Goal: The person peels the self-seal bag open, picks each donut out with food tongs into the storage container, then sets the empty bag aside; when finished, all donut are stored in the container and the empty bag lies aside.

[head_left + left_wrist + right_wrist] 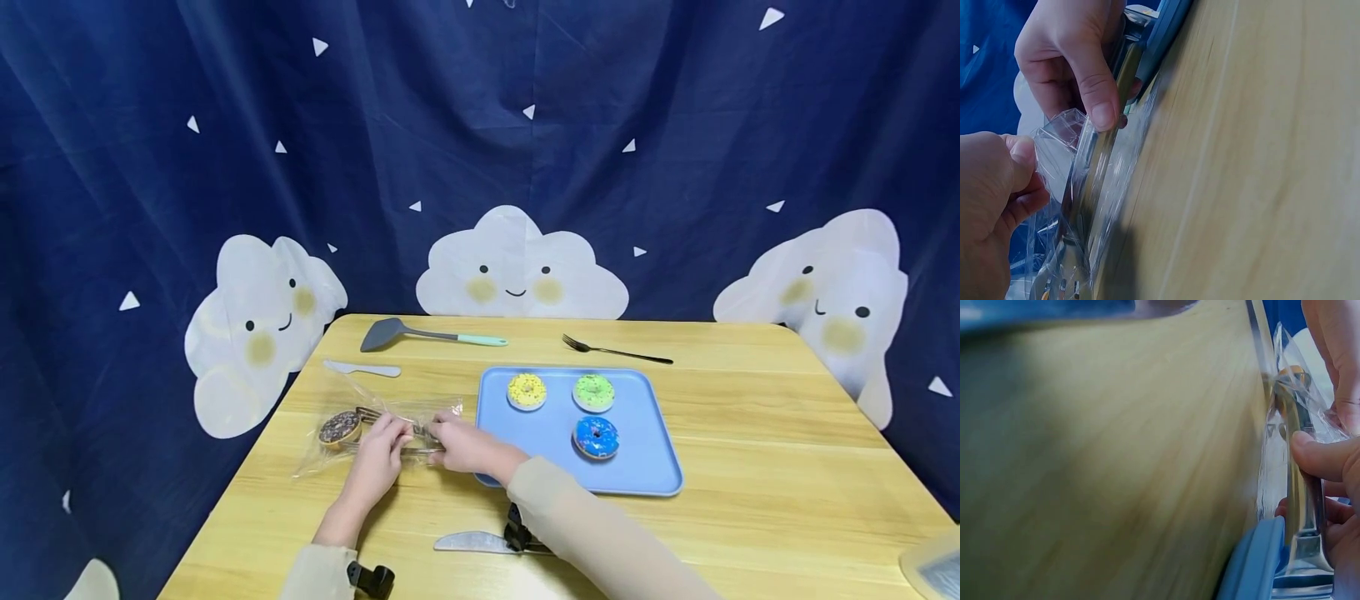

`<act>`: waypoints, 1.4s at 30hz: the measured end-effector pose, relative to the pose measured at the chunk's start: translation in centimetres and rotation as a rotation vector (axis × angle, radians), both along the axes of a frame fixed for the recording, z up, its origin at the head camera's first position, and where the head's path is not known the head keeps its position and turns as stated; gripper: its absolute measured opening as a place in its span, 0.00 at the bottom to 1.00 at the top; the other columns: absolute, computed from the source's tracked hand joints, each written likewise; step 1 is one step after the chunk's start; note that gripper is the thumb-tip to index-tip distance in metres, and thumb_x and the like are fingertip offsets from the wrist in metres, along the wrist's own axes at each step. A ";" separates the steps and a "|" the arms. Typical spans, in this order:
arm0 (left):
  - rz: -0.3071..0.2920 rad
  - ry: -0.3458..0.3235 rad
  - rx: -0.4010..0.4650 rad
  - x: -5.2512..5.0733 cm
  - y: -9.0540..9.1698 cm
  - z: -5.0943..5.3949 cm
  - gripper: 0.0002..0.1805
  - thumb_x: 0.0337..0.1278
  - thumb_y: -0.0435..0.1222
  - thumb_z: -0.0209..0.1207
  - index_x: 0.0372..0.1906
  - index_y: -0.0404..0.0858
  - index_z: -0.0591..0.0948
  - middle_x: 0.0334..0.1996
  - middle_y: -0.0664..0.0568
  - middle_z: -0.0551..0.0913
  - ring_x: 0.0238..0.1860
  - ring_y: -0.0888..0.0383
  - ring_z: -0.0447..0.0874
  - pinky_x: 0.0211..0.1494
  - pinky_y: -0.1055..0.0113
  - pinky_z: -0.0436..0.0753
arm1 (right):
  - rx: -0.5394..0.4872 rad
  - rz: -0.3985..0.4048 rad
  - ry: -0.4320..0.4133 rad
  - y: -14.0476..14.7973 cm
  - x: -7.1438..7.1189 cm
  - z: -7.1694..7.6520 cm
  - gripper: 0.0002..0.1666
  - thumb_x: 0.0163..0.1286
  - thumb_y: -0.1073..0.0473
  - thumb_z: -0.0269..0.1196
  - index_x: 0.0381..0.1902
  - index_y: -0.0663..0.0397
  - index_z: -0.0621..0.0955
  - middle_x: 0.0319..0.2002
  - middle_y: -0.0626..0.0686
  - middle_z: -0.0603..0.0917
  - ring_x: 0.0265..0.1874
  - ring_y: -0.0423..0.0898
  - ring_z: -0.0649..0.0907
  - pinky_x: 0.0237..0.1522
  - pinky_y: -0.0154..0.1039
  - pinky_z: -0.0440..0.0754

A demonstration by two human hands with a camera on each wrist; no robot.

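Observation:
A pair of metal tongs [1297,506] lies partly inside a clear plastic bag [1129,156], low over the table. My right hand [468,443] grips the tongs' arms near the handle end, with the thumb laid along one arm in the right wrist view. Beside it, my left hand [378,458] pinches the edge of the bag between thumb and fingers, as the left wrist view shows. A chocolate-topped doughnut [340,427] with dark sprinkles sits in the bag at the tongs' far end. Whether the tongs touch it is unclear.
A blue tray [648,471] close by my right hand bears a yellow doughnut [527,390], a green doughnut [593,392] and a blue doughnut [597,438]. Around lie a spatula [427,333], a fork [615,350], a white knife [363,368] and a metal knife [472,542].

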State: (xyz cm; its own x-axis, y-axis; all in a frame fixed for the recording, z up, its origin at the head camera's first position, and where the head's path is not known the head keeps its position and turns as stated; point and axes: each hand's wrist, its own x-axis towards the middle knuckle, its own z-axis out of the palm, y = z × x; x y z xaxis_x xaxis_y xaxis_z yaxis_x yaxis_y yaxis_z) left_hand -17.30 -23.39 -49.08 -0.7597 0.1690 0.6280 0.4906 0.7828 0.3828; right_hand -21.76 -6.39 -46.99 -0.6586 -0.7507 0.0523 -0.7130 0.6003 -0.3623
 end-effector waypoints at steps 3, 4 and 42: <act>-0.002 0.002 0.011 0.1 -0.1 -0.1 0.14 0.40 0.24 0.67 0.25 0.41 0.74 0.28 0.58 0.71 0.30 0.62 0.72 0.33 0.65 0.78 | 0.004 -0.006 -0.009 -0.2 0.2 0.1 0.29 0.62 0.54 0.65 0.58 0.61 0.74 0.45 0.52 0.74 0.33 0.38 0.72 0.34 0.27 0.74; -0.003 0.001 0.014 0.1 -0.1 -0.1 0.13 0.40 0.24 0.67 0.25 0.41 0.74 0.28 0.58 0.71 0.30 0.62 0.72 0.33 0.65 0.78 | 0.006 -0.007 -0.010 -0.3 0.2 0.1 0.28 0.62 0.54 0.64 0.57 0.61 0.74 0.43 0.51 0.74 0.33 0.38 0.71 0.32 0.27 0.73; 0.048 0.005 0.012 0.1 -1.4 -0.7 0.13 0.40 0.22 0.66 0.25 0.40 0.74 0.28 0.56 0.72 0.32 0.59 0.74 0.38 0.63 0.80 | 0.006 -0.019 -0.122 1.9 0.4 1.1 0.31 0.64 0.61 0.62 0.63 0.64 0.68 0.39 0.49 0.68 0.26 0.38 0.70 0.25 0.26 0.72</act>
